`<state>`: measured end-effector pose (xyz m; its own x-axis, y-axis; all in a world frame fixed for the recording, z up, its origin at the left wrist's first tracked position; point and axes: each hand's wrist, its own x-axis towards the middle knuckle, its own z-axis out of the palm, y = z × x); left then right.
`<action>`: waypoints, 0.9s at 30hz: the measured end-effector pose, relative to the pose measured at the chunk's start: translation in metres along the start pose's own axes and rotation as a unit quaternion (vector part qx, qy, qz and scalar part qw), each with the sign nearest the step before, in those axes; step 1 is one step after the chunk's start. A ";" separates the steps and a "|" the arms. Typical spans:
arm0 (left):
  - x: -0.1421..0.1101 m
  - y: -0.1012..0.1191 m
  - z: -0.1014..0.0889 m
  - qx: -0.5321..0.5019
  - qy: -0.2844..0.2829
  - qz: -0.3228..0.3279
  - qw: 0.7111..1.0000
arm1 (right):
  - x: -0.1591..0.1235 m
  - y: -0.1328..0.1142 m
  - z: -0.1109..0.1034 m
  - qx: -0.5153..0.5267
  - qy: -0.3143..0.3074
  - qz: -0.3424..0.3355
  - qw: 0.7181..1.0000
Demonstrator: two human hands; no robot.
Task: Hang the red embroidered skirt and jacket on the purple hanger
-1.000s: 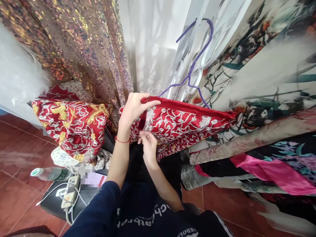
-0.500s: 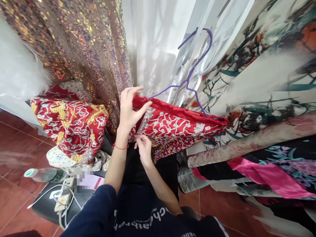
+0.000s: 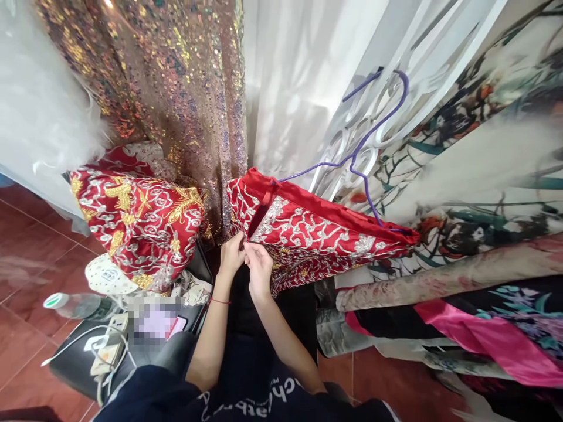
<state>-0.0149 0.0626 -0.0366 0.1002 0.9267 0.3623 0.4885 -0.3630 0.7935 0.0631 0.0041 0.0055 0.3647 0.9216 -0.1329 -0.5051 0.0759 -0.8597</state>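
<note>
A red skirt (image 3: 316,225) with silver embroidery hangs on a purple wire hanger (image 3: 358,153). Below its plain red waistband, a dark V-shaped slit gapes toward the left end. At the bottom of that slit, my left hand (image 3: 232,256) pinches the skirt's edge. My right hand (image 3: 259,266) is closed beside it, almost touching, with thumb and forefinger pinched at the same point; a zip pull may be between them but is too small to tell.
A red and gold embroidered garment (image 3: 145,220) lies bunched at the left, beside a sequinned cloth (image 3: 176,88). Below it are a clear bottle (image 3: 79,306), a power strip (image 3: 108,351) with white cables and a pale phone-like item (image 3: 176,328). Patterned garments (image 3: 484,234) hang at the right.
My left hand has come down from the waistband to the bottom of the slit, beside my right hand, and closed there. The slit now shows uncovered. The view has shifted slightly.
</note>
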 end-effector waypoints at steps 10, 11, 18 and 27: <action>-0.012 -0.001 0.029 -0.034 -0.006 -0.020 0.999 | 0.001 -0.040 0.029 0.051 0.058 0.003 0.997; -0.011 0.000 0.030 -0.034 -0.006 -0.022 0.999 | 0.002 -0.044 0.032 0.050 0.060 -0.006 0.997; -0.021 0.011 0.018 -0.025 -0.010 -0.025 0.999 | 0.001 -0.055 0.040 -0.007 0.090 -0.087 0.992; -0.037 0.018 0.019 -0.015 -0.019 -0.009 1.000 | 0.000 -0.080 0.048 -0.050 0.113 -0.148 0.981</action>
<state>0.0068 0.0235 -0.0455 0.1257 0.9356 0.3298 0.4648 -0.3492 0.8136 0.0657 0.0164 0.0978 0.6539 0.7559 0.0334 -0.2763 0.2796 -0.9195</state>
